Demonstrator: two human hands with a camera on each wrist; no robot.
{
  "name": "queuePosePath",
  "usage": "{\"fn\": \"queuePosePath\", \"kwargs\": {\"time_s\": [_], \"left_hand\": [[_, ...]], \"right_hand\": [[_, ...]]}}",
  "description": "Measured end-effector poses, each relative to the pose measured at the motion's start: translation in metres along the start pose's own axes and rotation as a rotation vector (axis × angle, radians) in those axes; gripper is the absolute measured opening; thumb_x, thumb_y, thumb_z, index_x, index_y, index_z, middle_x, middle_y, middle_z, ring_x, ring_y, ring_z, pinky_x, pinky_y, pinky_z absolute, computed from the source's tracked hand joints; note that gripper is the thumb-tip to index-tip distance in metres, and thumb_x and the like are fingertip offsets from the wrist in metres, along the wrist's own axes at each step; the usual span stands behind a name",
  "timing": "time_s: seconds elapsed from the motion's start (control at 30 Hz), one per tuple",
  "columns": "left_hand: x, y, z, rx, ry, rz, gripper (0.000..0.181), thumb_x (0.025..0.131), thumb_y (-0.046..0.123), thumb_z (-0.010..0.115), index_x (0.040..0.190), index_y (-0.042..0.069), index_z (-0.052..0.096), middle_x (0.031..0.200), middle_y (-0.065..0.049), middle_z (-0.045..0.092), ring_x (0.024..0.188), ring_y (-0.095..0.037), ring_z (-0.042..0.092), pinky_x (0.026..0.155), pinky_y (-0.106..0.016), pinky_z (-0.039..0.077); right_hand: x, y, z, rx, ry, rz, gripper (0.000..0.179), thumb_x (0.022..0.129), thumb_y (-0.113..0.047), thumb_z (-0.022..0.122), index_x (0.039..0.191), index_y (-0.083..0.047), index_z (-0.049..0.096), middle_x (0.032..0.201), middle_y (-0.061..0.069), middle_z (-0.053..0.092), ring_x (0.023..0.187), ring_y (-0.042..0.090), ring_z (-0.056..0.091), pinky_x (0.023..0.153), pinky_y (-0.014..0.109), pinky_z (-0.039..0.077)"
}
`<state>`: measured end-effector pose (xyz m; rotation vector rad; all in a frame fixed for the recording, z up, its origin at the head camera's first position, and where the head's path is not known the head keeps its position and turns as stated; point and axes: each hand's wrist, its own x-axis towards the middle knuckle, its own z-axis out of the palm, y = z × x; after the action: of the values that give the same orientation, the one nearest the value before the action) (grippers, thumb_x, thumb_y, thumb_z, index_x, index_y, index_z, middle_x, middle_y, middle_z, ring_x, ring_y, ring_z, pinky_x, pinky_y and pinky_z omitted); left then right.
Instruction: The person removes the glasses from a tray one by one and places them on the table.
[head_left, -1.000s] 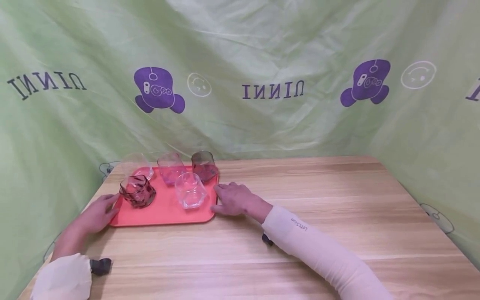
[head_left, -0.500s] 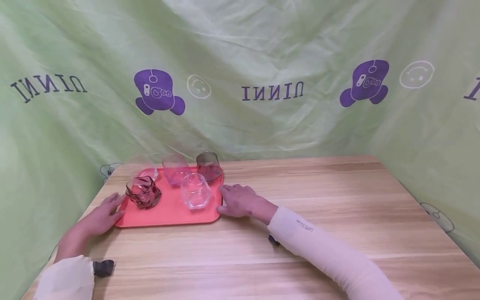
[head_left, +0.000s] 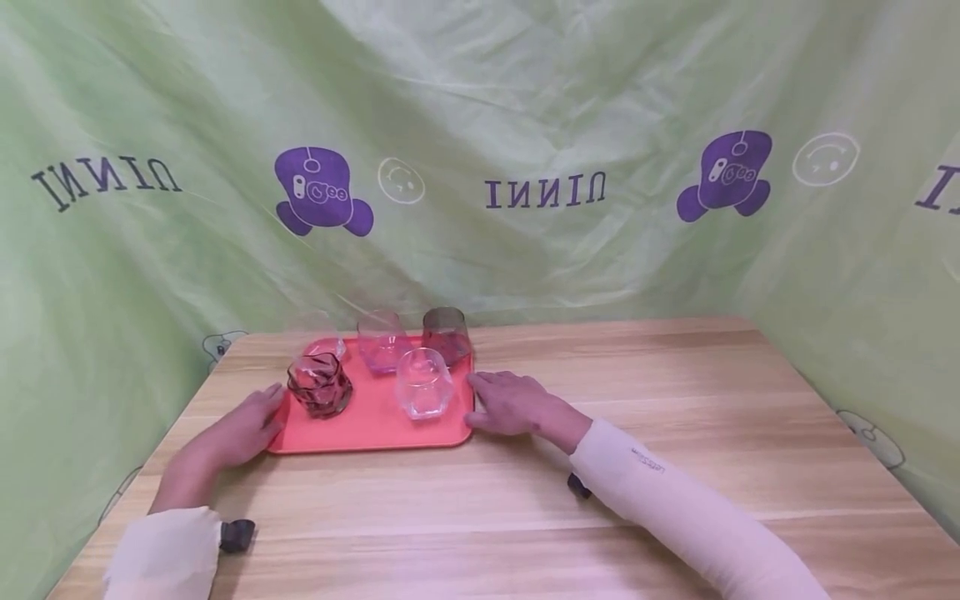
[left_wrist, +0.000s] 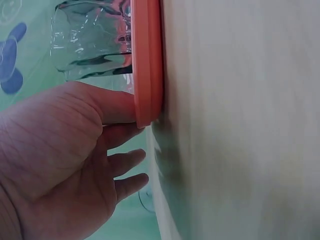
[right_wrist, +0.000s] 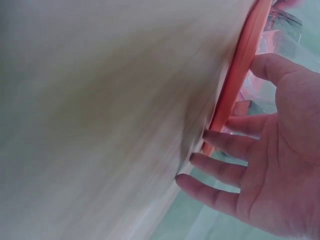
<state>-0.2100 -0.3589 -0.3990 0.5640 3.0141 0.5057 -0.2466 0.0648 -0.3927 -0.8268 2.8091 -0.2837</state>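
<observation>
Head view: on the wood-grain counter (head_left: 420, 525), the left hand (head_left: 240, 429) has its grip spread, touching the left edge of a red serving tray (head_left: 367, 429); the right hand (head_left: 510, 404), grip also spread, touches its right edge. Toward the tray's front stand a plum faceted tumbler (head_left: 321, 398) and a clear tumbler (head_left: 423, 396); behind, a second clear tumbler (head_left: 332, 347), pink tumbler (head_left: 381, 354) and smoky-grey tumbler (head_left: 446, 333). Beyond hangs green printed cloth (head_left: 540, 267).

Green curtain (head_left: 480, 92) behind wooden table (head_left: 675, 379)
</observation>
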Motion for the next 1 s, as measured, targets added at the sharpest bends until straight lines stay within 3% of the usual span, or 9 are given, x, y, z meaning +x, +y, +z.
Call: {"fn": "queuePosePath", "kwargs": {"time_s": [0.4,1.0], "left_hand": [[0.02,0.024,0.01,0.024,0.001,0.052,0.049,0.105,0.007,0.052,0.139,-0.026,0.041,0.142,-0.049,0.038,0.132,-0.064,0.037,0.11,-0.068,0.033],[0.039,0.066,0.015,0.016,-0.089,0.017,0.055,0.106,0.011,0.05,0.145,-0.023,0.035,0.15,-0.044,0.033,0.139,-0.059,0.033,0.114,-0.064,0.03]], "right_hand": [[-0.021,0.028,-0.003,0.023,0.003,0.022,0.077,0.099,-0.051,0.059,0.16,-0.009,0.036,0.159,0.011,0.044,0.144,0.034,0.041,0.114,0.054,0.039],[-0.045,0.068,-0.012,0.101,-0.012,0.081,0.079,0.099,-0.052,0.062,0.162,-0.013,0.034,0.162,0.013,0.038,0.147,0.038,0.035,0.117,0.057,0.032]]}}
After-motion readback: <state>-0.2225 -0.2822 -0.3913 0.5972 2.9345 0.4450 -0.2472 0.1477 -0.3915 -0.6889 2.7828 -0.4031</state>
